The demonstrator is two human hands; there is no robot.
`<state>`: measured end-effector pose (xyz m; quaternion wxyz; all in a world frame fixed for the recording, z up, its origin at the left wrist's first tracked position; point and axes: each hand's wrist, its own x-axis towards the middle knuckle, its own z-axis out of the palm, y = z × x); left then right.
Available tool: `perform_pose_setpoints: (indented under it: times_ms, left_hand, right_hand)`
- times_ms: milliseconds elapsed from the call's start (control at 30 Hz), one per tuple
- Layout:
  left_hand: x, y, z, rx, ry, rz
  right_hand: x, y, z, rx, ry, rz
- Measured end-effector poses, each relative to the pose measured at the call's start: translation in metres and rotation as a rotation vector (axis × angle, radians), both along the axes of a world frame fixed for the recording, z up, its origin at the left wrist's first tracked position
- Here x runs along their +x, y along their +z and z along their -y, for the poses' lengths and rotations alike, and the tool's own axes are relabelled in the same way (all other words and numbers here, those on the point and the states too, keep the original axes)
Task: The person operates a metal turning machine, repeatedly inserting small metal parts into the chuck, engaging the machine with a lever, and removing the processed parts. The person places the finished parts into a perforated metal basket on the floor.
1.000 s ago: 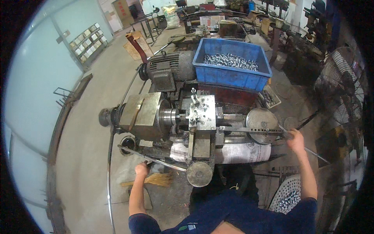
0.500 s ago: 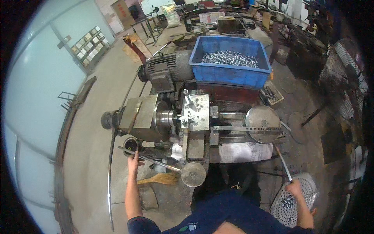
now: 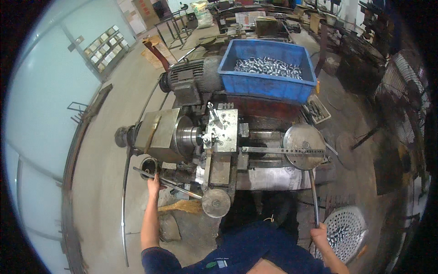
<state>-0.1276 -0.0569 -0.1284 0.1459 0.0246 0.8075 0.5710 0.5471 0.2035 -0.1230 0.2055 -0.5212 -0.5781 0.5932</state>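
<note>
Blue bin [image 3: 264, 90] behind the machine [image 3: 223, 137] holds a heap of small metal parts [image 3: 269, 67], heap below the rim; holed basket [image 3: 352, 228] at lower right has a smaller pile, just beside the right hand [image 3: 319, 233]; that hand wrapped round the right rod [image 3: 313, 196], which runs up to the lower edge of the big disc [image 3: 303, 137]; left hand [image 3: 153, 183] at the left rod [image 3: 181, 188], front left of the machine, can't tell if closed on it; floor [image 3: 100, 182] strip runs between machine and wall [image 3: 50, 100]

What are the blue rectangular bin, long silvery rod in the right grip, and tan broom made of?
Blue rectangular bin: probably plastic, smudged finish, thick rim. Long silvery rod: likely bare steel, bright streak. Tan broom: seemingly straw, matte, bristly strands.
</note>
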Motion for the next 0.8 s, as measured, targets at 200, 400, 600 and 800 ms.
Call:
perform_pose_setpoints:
  times_ms: [200, 400, 600, 800]
  left_hand:
    - [-0.002, 0.008, 0.002, -0.176, -0.081, 0.097]
    - [0.024, 0.023, -0.016, -0.069, -0.126, 0.073]
    - [-0.005, -0.068, 0.065, -0.232, -0.15, -0.167]
    - [0.028, -0.088, 0.012, -1.11, -0.657, -0.535]
  right_hand:
    - [0.057, 0.015, -0.114, 0.646, 0.205, 0.948]
    - [0.063, -0.002, -0.261, 0.835, 0.072, 1.199]
    - [-0.035, 0.022, -0.174, 1.122, 0.006, 0.761]
    - [-0.034, 0.006, -0.128, 0.854, -0.005, 0.718]
